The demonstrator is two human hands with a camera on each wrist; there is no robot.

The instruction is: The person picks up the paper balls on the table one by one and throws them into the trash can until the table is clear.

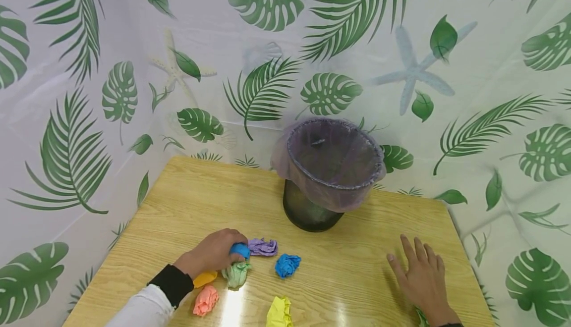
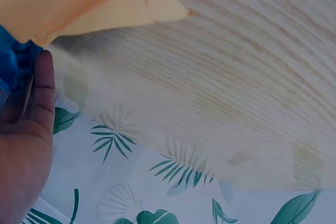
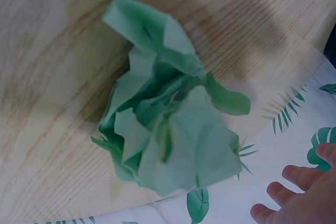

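My left hand point(image 1: 218, 251) grips a crumpled blue paper ball point(image 1: 240, 250) over the table's left half. Purple paper point(image 1: 263, 247) and light green paper point(image 1: 237, 273) lie right beside those fingers. In the left wrist view the blue paper shows at the left edge, next to orange paper point(image 2: 100, 3). Another blue paper ball point(image 1: 287, 265) lies a little to the right. My right hand point(image 1: 421, 280) is spread with straight fingers at the table's right side, holding nothing. Under its wrist a crumpled green paper point(image 3: 168, 114) fills the right wrist view; the head view shows only a sliver.
A dark bin point(image 1: 308, 213) with a translucent purple liner point(image 1: 330, 195) stands at the back of the wooden table point(image 1: 200, 193). Pink paper point(image 1: 206, 300) and yellow paper point(image 1: 279, 312) lie toward the front. A leaf-patterned sheet point(image 1: 276, 44) hangs behind.
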